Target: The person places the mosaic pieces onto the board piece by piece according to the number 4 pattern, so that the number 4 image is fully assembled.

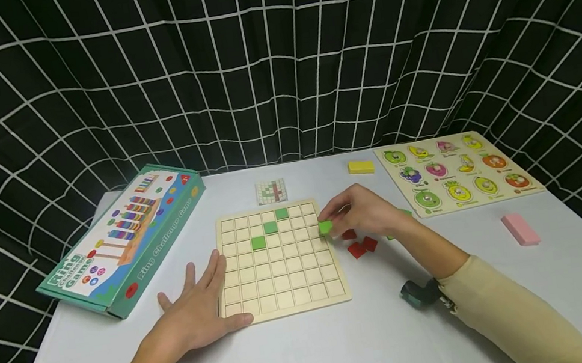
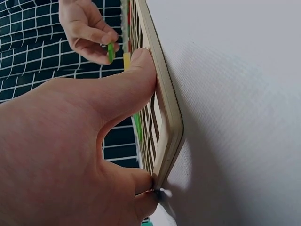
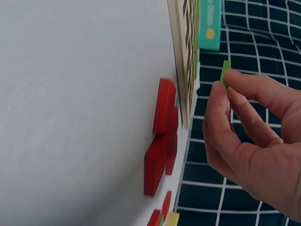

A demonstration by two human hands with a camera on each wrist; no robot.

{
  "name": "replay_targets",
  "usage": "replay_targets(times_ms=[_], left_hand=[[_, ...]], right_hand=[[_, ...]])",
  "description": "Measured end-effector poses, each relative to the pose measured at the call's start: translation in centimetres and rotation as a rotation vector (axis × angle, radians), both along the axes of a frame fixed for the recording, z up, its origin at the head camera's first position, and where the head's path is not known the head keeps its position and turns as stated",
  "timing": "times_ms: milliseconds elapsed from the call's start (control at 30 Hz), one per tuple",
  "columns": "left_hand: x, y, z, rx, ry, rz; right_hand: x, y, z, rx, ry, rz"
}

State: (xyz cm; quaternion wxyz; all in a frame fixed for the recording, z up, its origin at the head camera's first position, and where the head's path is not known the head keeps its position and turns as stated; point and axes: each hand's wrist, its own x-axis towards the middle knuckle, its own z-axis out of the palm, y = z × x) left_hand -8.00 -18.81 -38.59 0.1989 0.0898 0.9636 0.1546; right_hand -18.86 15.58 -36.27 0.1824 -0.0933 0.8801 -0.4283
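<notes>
My right hand [image 1: 362, 212] pinches a green square tile [image 1: 325, 227] between thumb and fingertips, held over the right edge of the wooden grid board [image 1: 281, 282]. In the right wrist view, the tile [image 3: 225, 74] stands on edge in that pinch, above the board's surface. Three green tiles sit in the board's grid, stepping diagonally: one near the back [image 1: 281, 213], a middle one [image 1: 270, 227] and a nearer one [image 1: 258, 243]. My left hand [image 1: 198, 311] rests at the board's near left corner, fingers spread and extended along the left side, its thumb [image 2: 136, 70] on the front rim.
Several red tiles [image 1: 356, 250] lie right of the board, with green ones partly hidden under my right forearm. Behind the board is a small pattern card [image 1: 271, 192]. A game box [image 1: 129, 237] stands left; a fruit puzzle board [image 1: 456, 173], yellow block [image 1: 361, 167] and pink block [image 1: 520, 229] lie right.
</notes>
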Motion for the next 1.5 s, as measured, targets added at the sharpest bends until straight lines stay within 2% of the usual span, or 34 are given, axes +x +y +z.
replay_targets(times_ms=[467,800,1500], left_hand=[[0.0,-0.1,0.0,0.012,0.010,-0.002],[0.0,-0.2,0.1,0.015,-0.002,0.004],[0.1,-0.2,0.4,0.009,-0.002,-0.014]], right_hand=[[0.1,-3.8,0.9,0.009,0.002,0.044],[0.0,-6.6,0.6,-0.031,-0.020,0.090],[0.2,-10.9,0.7,0.010,-0.029,0.151]])
